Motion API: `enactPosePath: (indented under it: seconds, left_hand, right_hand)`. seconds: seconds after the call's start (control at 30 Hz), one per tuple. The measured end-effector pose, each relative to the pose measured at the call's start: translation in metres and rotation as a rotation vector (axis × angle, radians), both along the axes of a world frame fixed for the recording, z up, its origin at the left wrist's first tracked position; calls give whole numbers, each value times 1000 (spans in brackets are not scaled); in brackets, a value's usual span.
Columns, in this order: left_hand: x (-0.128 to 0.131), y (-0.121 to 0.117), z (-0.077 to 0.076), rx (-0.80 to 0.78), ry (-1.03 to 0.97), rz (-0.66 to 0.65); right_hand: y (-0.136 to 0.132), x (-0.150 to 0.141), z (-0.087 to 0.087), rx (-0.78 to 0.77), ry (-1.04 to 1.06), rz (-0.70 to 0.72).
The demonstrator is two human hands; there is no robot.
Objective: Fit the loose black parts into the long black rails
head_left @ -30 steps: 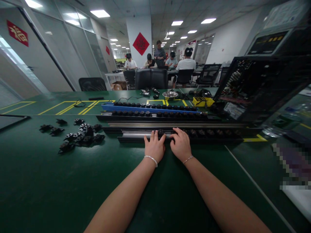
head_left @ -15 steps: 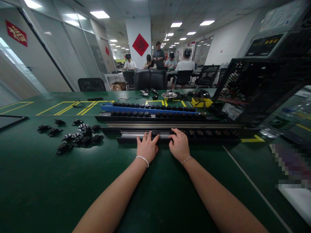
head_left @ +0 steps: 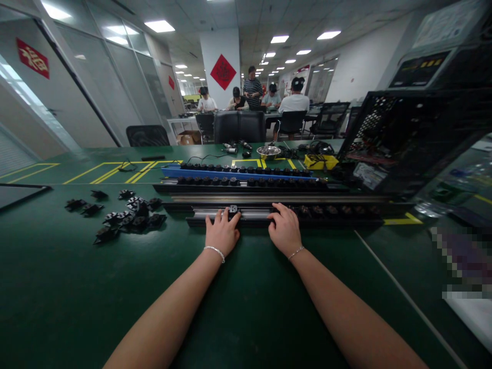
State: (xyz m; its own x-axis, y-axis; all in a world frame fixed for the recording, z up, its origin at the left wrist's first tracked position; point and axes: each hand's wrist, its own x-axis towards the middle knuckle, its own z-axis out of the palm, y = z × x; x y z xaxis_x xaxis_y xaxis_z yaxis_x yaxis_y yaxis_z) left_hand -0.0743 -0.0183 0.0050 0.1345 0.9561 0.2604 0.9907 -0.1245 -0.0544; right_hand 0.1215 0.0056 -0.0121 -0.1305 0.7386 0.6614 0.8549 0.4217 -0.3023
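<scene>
My left hand (head_left: 222,233) rests at the left part of the front black rail (head_left: 215,223), fingers fanned. A small black socket-like module (head_left: 233,209) sits in the rail's silver channel (head_left: 253,214), held between my thumb and index finger. My right hand (head_left: 285,229) grips the same rail farther right, fingers bent over its top edge and thumb toward the front. Just right of that hand, several black modules (head_left: 332,210) sit in a row in the channel. What lies under my right fingers is hidden.
Loose black modules (head_left: 138,221) lie in a pile at left. Behind stand another black rail (head_left: 180,207), a filled black rail (head_left: 161,188) and a blue rail (head_left: 172,172). A metal bowl (head_left: 268,150), yellow box (head_left: 321,162) and computer case (head_left: 415,118) are beyond. People sit in the background.
My left hand has slid left along the rail, and the black module has moved left with it. The right hand stays at about the same spot on the rail.
</scene>
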Motion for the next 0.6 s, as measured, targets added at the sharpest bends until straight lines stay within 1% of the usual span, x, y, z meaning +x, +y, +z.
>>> enactPosePath:
  seconds: [0.27, 0.43, 0.6]
  left_hand:
    - [-24, -2, 4, -22, -8, 71]
    - [-41, -3, 2, 18, 21, 94]
    - [-55, -4, 1, 44, 26, 128]
  right_hand:
    - [0, 1, 0, 1, 3, 5]
    - [0, 1, 1, -20, 6, 8]
    - [0, 1, 1, -8, -10, -2]
